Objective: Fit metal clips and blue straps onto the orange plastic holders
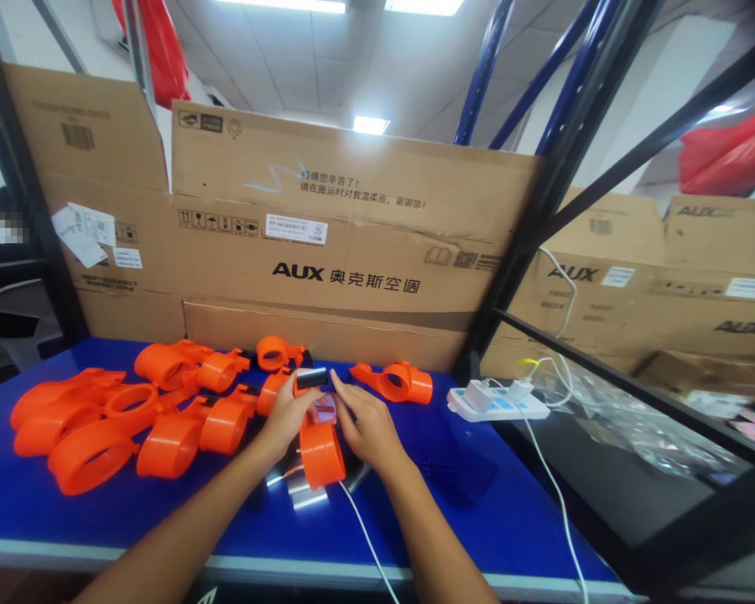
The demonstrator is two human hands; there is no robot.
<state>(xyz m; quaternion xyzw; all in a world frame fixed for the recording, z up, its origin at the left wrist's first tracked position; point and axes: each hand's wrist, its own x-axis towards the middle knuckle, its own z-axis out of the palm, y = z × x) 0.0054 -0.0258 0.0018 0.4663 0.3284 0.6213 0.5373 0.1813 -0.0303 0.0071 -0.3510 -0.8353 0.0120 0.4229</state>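
Note:
An orange tape dispenser [323, 455] is held up over the blue table, its round hub hanging toward me. At its far end a dark strip with a toothed metal edge [311, 377] shows. My left hand [284, 417] is closed around the left side of the dispenser, thumb close to the toothed strip. From the right, my right hand [366, 419] is closed on it, fingertips at the strip's right end; exactly what they pinch is hidden. Several shiny metal pieces [307, 493] lie on the table below the hub.
Several orange dispensers [169, 445] lie in a cluster on the left of the blue table [226, 524]; another dispenser [408, 382] lies behind my right hand. A white power strip [497, 401] with cables sits at right. Cardboard [352, 243] stands along the back beside a black post [534, 226].

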